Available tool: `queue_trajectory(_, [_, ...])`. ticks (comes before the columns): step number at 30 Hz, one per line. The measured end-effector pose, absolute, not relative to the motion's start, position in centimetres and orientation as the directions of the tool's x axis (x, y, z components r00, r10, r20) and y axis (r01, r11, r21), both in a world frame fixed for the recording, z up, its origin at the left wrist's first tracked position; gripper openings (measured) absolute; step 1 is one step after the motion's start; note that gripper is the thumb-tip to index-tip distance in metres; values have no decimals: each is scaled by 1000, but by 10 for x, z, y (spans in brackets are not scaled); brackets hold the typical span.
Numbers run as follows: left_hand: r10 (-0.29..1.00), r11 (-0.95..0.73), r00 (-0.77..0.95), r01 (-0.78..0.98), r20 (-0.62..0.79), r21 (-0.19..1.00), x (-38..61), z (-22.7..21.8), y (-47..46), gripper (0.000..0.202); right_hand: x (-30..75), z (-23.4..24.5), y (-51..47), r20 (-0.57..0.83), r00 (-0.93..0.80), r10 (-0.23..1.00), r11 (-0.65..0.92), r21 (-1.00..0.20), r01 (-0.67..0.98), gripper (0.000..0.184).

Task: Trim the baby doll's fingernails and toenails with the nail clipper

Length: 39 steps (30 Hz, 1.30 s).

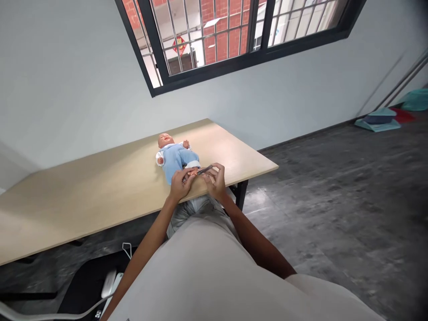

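A baby doll (175, 156) in light blue overalls with white cuffs lies on its back on the wooden table (100, 191), its head toward the wall. My left hand (180, 183) is closed around one of the doll's feet (193, 173), near the table's front edge. Between the thumb and fingers of my right hand (216, 182) is a slim dark metal tool that looks like a nail clipper (204, 170). Its tip meets the toes of that foot. The doll's other foot is hidden behind my left hand.
The table's right corner lies just right of my hands. A black chair (87, 285) with white items and a cable (73, 315) stands below at the left. Behind is a barred window (214, 40). Teal dustpans (377, 125) rest on the floor far right.
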State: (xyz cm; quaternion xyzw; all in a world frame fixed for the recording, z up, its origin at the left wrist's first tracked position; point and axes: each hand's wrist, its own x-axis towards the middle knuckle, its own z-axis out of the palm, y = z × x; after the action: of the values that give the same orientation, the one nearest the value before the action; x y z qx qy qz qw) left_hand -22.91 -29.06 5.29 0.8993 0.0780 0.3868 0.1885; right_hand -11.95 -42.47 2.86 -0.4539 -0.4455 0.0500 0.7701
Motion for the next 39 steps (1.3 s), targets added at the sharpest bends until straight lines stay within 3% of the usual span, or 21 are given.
queue_trajectory(5, [263, -926, 694, -14, 670, 377, -229, 53, -290, 34, -119, 11, -418, 712, 560, 423, 555, -692, 461, 50])
queue_trajectory(9, [253, -930, 695, -17, 673, 367, -228, 52, -290, 33, -115, 5, -418, 749, 524, 406, 501, -662, 557, 37])
queue_trajectory(21, [242, -934, 733, -3, 636, 358, -227, 49, -292, 35, -117, 1, -413, 832, 454, 320, 435, -554, 709, 28])
queue_trajectory(27, [266, -916, 739, -7, 620, 401, -228, 50, -295, 35, -121, -11, -407, 835, 490, 248, 433, -549, 715, 45])
queue_trajectory(34, [260, -898, 748, -46, 611, 438, -228, 56, -297, 33, -126, 1, -413, 866, 479, 146, 439, -491, 753, 39])
queue_trajectory(39, [266, -882, 770, -48, 580, 468, -229, 51, -294, 34, -122, -4, -413, 906, 389, 168, 440, -422, 792, 44])
